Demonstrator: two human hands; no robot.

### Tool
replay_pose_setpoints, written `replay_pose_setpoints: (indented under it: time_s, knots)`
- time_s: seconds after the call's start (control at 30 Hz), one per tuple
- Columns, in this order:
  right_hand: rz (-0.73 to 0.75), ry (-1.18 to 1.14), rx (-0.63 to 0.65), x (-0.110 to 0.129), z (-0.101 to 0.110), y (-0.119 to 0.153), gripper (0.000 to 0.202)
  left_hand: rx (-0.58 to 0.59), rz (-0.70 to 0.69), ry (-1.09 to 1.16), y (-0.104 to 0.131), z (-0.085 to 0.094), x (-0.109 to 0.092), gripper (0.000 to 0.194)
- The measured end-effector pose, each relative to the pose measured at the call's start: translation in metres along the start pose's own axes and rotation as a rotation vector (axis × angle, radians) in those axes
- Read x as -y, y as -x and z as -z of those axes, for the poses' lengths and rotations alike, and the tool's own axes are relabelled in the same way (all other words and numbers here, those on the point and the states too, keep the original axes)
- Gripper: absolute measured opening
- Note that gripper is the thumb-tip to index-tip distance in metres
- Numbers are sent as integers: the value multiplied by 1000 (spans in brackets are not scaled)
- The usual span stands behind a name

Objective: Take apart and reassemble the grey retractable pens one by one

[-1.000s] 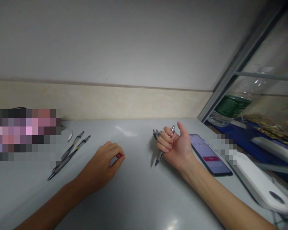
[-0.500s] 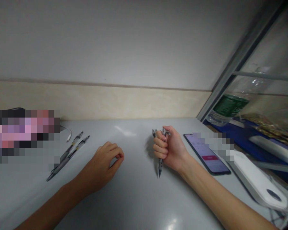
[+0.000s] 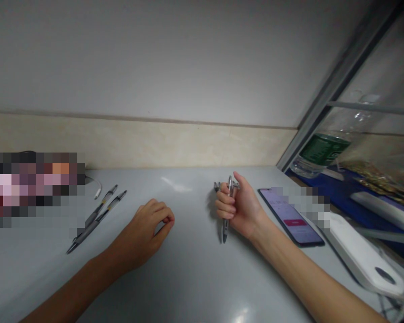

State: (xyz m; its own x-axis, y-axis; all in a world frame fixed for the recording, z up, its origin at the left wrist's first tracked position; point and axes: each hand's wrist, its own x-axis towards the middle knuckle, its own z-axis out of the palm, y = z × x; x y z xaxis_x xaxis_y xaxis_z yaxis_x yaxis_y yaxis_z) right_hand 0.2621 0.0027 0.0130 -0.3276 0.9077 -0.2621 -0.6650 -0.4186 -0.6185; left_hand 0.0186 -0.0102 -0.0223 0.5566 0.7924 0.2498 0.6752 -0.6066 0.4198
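Observation:
My right hand (image 3: pixel 239 204) is wrapped round a dark-and-clear pen (image 3: pixel 225 233), held upright above the table with its tip down. The thumb is raised, off the pen's top end. Clear and dark pen ends (image 3: pixel 217 185) also show around the fingers; how many pens are in the hand is hard to tell. My left hand (image 3: pixel 148 231) rests on the table, fingers curled and thumb tip close to the index finger, with nothing visible in it. Left of it, two similar pens (image 3: pixel 101 213) lie side by side at a slant.
A phone (image 3: pixel 291 217) with a lit screen lies right of my right hand, beside a white rounded device (image 3: pixel 360 255). A green-labelled bottle (image 3: pixel 325 148) is behind the metal frame at the right. A white cable end (image 3: pixel 97 193) and a pixelated object (image 3: pixel 30 184) are at the left.
My right thumb has lifted away from the pen's top, and the pen has risen slightly in the fingers. My left hand has not moved.

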Motion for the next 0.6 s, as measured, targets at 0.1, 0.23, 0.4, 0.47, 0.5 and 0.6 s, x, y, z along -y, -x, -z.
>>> replay_pose_setpoints:
  time_s: [0.1, 0.23, 0.4, 0.47, 0.5, 0.6]
  knots:
    - [90, 111, -70, -5, -4, -3, 27, 3, 1, -5, 0, 1, 0, 17]
    - [297, 557, -138, -18, 1, -11, 21, 3, 7, -15, 1, 3, -1, 17]
    - [647, 1481, -228, -29, 17, -17, 27, -9, -13, -39, 1, 6, 1, 19]
    - [730, 1700, -282, -29, 18, -17, 33, -16, -28, -72, 0, 7, 2, 20]
    - [738, 1776, -304, -28, 17, -17, 34, -20, -32, -105, 0, 8, 3, 20]
    - [740, 1958, -400, -24, 13, -16, 37, -32, -15, -281, -1, 16, 8, 23]
